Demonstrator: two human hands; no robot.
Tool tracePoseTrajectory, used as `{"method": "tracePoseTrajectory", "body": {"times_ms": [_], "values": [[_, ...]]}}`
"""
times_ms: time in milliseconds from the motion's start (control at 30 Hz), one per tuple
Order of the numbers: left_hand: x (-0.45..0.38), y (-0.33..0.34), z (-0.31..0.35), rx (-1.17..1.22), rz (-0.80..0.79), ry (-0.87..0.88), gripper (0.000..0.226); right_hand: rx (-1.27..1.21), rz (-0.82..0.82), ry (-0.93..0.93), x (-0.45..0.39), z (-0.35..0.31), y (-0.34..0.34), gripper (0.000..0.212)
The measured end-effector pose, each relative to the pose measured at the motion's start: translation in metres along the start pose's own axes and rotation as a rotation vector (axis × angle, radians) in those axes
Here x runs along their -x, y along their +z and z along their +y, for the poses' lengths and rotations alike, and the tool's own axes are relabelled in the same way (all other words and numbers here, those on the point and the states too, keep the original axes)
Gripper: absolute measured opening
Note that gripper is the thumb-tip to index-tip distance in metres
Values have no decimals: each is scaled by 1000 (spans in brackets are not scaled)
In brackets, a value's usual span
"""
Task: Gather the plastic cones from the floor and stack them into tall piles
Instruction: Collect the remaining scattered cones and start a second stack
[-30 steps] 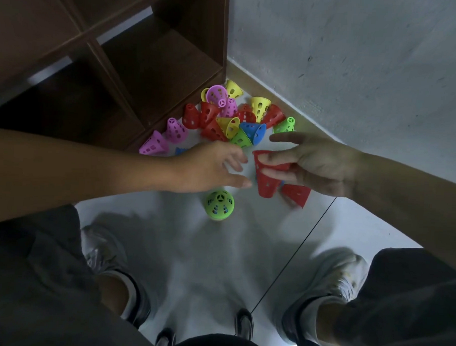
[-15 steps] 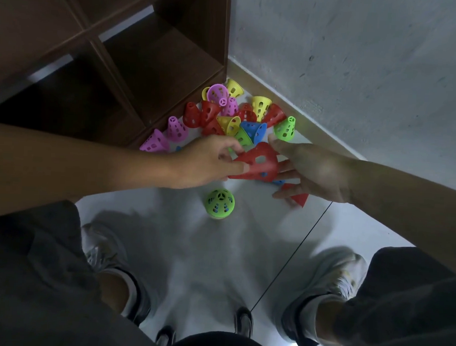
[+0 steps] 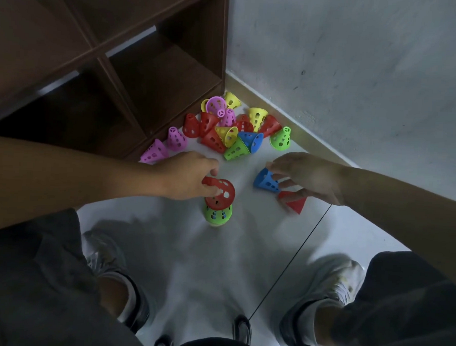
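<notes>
White floor [image 3: 217,264], left hand [image 3: 187,179] grip grasping red cone [image 3: 219,194] over green cone [image 3: 218,214], right hand [image 3: 310,176] grasping blue cone [image 3: 265,180]

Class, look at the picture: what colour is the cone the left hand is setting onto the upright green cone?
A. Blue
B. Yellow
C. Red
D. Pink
C: the left hand holds a red cone directly over the green cone standing on the floor; the blue cone is at the right hand instead.
</notes>
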State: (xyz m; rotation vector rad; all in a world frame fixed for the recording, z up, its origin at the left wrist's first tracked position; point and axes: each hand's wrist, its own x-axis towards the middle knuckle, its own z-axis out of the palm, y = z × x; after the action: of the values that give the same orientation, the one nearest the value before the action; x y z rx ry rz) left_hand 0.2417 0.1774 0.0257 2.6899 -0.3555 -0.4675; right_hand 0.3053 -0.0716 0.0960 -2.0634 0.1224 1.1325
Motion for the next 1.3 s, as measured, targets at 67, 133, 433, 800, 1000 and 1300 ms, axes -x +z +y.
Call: {"method": "tracePoseTrajectory", "body": {"times_ms": [67, 133, 433, 800, 1000, 1300], "values": [[0, 1, -1, 0, -20, -10, 33, 9, 13, -16, 3, 1, -2, 44], [1, 1, -2, 15, -31, -21, 36, 13, 19, -26, 6, 5, -3, 44], [2, -26, 16, 54, 76, -31, 21, 144, 141, -76, 9, 22, -1, 45], [-49, -51, -16, -99, 34, -72, 35, 452, 349, -227, -82, 14, -20, 69], [-103, -49, -49, -48, 34, -213, 59, 481, 416, -259, -155, 13, -36, 90], [-164, -18, -98, -19, 15, -338, 79, 374, 368, -312, -238, -3, -45, 87]]}}
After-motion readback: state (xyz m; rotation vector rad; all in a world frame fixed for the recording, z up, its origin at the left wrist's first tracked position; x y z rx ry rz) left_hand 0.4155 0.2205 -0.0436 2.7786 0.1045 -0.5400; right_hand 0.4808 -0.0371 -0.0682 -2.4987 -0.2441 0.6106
